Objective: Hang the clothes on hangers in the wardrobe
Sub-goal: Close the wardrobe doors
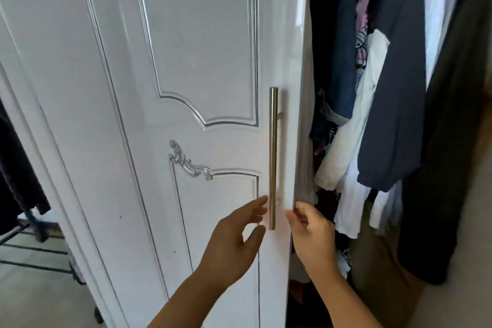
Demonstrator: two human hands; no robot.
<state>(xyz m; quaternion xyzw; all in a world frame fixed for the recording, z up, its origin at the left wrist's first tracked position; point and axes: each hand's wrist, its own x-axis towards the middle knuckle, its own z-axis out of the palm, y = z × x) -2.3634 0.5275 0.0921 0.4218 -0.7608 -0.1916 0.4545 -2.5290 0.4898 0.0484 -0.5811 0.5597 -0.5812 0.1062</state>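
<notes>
Handle (273, 157) stands between left hand (234, 245) and right hand (311, 234).

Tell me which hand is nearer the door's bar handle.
Left. The left hand has its fingertips almost at the bar handle, just left of its lower end. The right hand sits further right, on the door edge.

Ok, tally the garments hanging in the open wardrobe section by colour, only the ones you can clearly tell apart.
Navy or dark blue: 2, the jacket in front and the blue garment behind it
White or pale: 2, the white shirt and the light shirt at the back
Pink patterned: 1
Dark olive-black: 1, the long coat
Total: 6; others are too tangled to tell.
</notes>
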